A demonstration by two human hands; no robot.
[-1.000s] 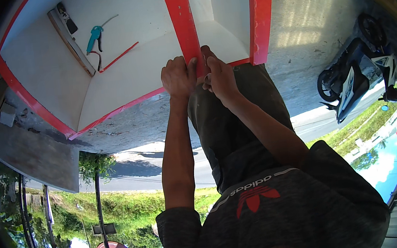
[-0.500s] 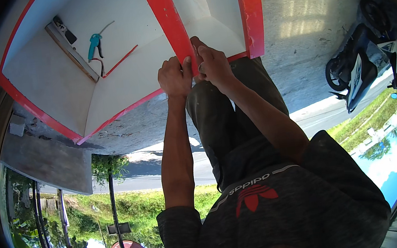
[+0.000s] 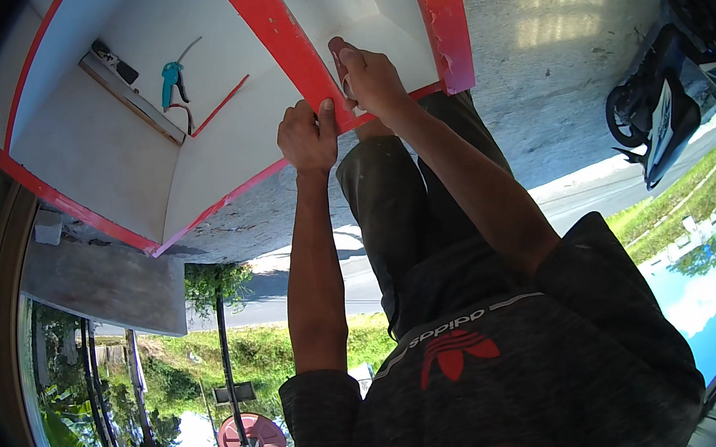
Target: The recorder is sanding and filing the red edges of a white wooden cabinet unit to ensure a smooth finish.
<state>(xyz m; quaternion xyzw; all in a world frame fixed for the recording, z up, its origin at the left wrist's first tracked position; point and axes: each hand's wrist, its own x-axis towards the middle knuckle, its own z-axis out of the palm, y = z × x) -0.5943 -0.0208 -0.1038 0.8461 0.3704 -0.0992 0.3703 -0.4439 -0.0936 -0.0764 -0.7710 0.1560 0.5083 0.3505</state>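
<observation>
A white box-like cabinet with red-edged panels fills the upper left, a red divider strip (image 3: 276,34) running down its middle. My left hand (image 3: 308,139) is closed over the divider's near end, thumb on the red face and fingers on its left side. Just right of the strip, my right hand (image 3: 375,85) is wrapped round a reddish-brown, long-handled tool (image 3: 339,56). Its top end sticks out beyond my fingers; its working end is hidden, so its kind is unclear. Whether it touches the strip I cannot tell.
Inside the cabinet lie a teal air blow gun (image 3: 171,79), a thin red strip (image 3: 221,105) and a wooden bar (image 3: 129,99) with a black object. Another red edge (image 3: 441,20) bounds the right side. A motorcycle (image 3: 668,113) stands far right on the concrete.
My right hand and the tool have moved from against the divider to a little off its right side. My left hand stays on the strip. The whole view has shifted slightly.
</observation>
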